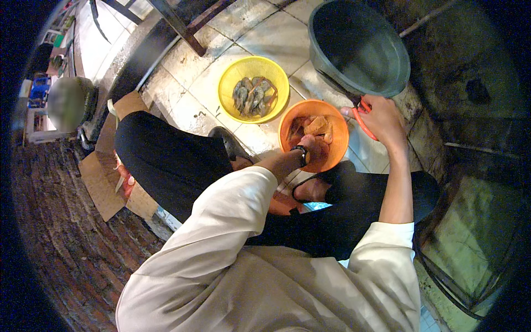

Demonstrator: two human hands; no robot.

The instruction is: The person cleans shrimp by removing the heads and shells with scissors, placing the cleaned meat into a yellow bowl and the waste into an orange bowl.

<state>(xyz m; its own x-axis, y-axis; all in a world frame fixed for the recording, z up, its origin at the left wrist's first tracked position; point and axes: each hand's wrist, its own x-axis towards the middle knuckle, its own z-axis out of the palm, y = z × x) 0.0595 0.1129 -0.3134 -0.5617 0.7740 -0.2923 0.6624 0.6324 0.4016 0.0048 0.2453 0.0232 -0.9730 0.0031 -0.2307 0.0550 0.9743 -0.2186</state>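
Note:
My left hand (314,146), with a dark band on its wrist, reaches down into an orange plastic basket (286,143). Its fingers are partly hidden there, so what they hold cannot be made out. Beside them in the basket lie orange-brown pieces of food (318,125). Just right of the rim, my right hand (383,120) grips scissors (364,124) by their red-orange handles. Their dark blades are mostly hidden and point toward the large basin. Beyond the orange basket, a yellow plastic basket (224,106) holds several raw grey prawns (254,95).
A large dark grey plastic basin (400,70) stands behind my right hand. Wooden furniture legs (195,43) rest on the tiled floor (178,79). An opened cardboard box (97,182) lies left of my knee, near a brick surface (74,224). Dark hoses or cables (448,286) curve at the lower right.

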